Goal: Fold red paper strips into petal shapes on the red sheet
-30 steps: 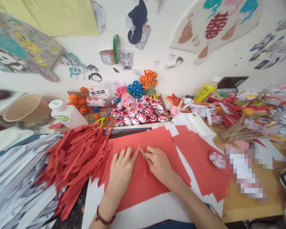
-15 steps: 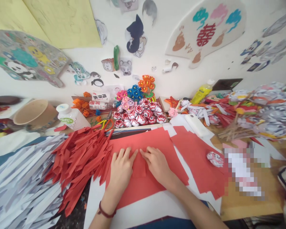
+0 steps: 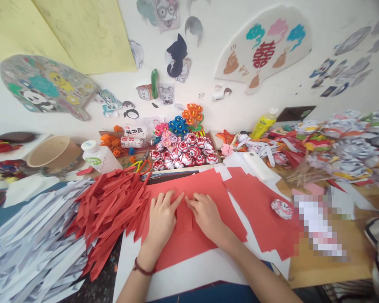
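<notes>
- Red strip [image 3: 183, 218] lies on red sheet [image 3: 208, 185] at desk centre, partly folded.
- Left hand [image 3: 160, 219], right hand [image 3: 206, 215]: fingers flat, pressing its edges.
- Folded red strips [image 3: 110, 210] heaped left; finished flowers [image 3: 185, 153] behind.

A paper-craft workspace, probably at home. The surface [image 3: 322, 269] is heaped with cut red strips [image 3: 110, 210] and white strips [image 3: 38, 244], with a cluster of finished paper roses [image 3: 185, 153] behind the red strips, a glue bottle [image 3: 97, 156] and scissors [image 3: 139, 162] left of the roses. Above the roses, the wall [image 3: 214, 109] is stuck with cartoon cut-outs [image 3: 177, 57] and a decorated fan-shaped board [image 3: 265, 46].
</notes>
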Demonstrator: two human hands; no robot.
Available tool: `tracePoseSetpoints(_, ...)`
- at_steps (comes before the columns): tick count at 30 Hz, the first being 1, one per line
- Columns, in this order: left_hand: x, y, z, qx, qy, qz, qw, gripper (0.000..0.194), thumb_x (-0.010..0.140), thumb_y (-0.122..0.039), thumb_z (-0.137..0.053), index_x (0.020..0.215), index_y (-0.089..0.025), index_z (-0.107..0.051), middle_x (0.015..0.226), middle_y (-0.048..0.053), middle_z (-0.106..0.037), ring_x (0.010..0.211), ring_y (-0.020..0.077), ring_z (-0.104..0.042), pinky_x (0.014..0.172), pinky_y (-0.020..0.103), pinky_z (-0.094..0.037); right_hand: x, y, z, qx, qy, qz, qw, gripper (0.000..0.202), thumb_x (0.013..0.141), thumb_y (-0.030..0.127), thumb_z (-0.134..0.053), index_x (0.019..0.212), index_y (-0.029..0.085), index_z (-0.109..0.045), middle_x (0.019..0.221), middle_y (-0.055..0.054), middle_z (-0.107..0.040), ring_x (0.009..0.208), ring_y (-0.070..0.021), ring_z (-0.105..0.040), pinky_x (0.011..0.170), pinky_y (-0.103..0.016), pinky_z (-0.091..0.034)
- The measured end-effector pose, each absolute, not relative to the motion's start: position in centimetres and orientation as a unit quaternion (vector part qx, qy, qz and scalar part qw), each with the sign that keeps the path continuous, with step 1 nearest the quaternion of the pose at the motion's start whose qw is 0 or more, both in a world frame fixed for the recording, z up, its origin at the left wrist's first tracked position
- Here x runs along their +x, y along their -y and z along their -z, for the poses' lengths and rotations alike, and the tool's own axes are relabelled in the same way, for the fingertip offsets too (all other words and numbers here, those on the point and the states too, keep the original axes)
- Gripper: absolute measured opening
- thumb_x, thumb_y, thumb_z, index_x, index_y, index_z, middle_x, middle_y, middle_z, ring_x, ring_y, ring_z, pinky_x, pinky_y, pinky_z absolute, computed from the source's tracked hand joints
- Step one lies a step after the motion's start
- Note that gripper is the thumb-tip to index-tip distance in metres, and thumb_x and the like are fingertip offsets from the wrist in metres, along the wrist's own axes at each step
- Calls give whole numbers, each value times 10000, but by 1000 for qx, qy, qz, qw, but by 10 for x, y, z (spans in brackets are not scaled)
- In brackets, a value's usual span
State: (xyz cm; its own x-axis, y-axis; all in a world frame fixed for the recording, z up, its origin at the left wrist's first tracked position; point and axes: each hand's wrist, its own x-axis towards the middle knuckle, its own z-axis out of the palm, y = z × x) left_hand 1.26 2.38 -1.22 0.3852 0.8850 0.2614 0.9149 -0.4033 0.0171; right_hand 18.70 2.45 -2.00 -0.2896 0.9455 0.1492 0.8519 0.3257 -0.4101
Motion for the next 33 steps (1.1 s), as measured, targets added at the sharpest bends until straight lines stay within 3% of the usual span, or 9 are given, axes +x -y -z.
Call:
tracePoseSetpoints(5, 12, -27, 19, -847, 522, 78, 67, 707, 815, 6, -431, 1401, -388, -475, 1348, 92, -540, 1071, 278, -505, 810, 407, -393, 187, -25, 20, -570, 787, -144, 188, 291, 999, 153, -426, 1023, 235, -705, 781, -18, -575, 744, -161, -535, 701, -296, -354)
tracePoseSetpoints(9, 10, -28, 18, -840, 536, 71, 54, 726, 820, 4, -414, 1394, -438, -459, 1386, 72, -518, 1096, 282, -509, 801, 410, -403, 185, -24, 18, -575, 777, -166, 196, 283, 995, 151, -436, 904, 200, -699, 770, -21, -576, 734, -160, -538, 679, -290, -356)
tracePoseSetpoints(14, 11, -29, 17, -832, 548, 77, 41, 767, 793, 29, -414, 1375, -466, -470, 1383, 50, -520, 1102, 275, -508, 795, 401, -405, 186, -19, 16, -584, 777, -159, 174, 315, 984, 114, -426, 765, 178, -643, 738, -17, -584, 682, -154, -530, 666, -295, -347)
tracePoseSetpoints(19, 10, -30, 19, -828, 552, 94, 26, 747, 788, 28, -424, 1334, -473, -520, 1367, 32, -528, 1090, 267, -508, 797, 397, -394, 188, -16, 18, -577, 792, -123, 157, 293, 946, 61, -429, 788, 181, -644, 741, -16, -610, 676, -159, -539, 691, -306, -345)
tracePoseSetpoints(23, 10, -31, 15, -809, 570, 142, -34, 598, 848, -12, -405, 1261, -397, -604, 1281, 29, -581, 1056, 243, -512, 781, 366, -385, 188, -17, 17, -581, 793, -115, 140, 295, 924, 51, -440, 755, 185, -642, 710, -16, -617, 629, -155, -539, 648, -310, -330)
tracePoseSetpoints(27, 15, -30, 10, -749, 622, 213, -82, 225, 951, -292, -454, 993, -241, -669, 1058, 56, -649, 950, 239, -527, 780, 366, -378, 187, -19, 14, -592, 783, -115, 148, 313, 918, 58, -452, 711, 192, -646, 694, -21, -626, 617, -151, -552, 630, -306, -326)
tracePoseSetpoints(29, 18, -30, 11, -736, 633, 221, -95, 251, 946, -373, -469, 848, -218, -640, 955, 57, -648, 905, 241, -524, 764, 365, -365, 188, -20, 13, -597, 774, -135, 161, 308, 914, 77, -475, 698, 199, -657, 676, -20, -624, 610, -152, -557, 608, -299, -323)
tracePoseSetpoints(33, 17, -32, 13, -740, 603, 244, -169, 270, 949, -320, -452, 749, -207, -594, 869, 40, -635, 845, 212, -523, 753, 341, -363, 192, -25, 11, -604, 726, -218, 248, 231, 917, 152, -526, 797, 217, -712, 736, -19, -659, 651, -158, -591, 595, -278, -362)
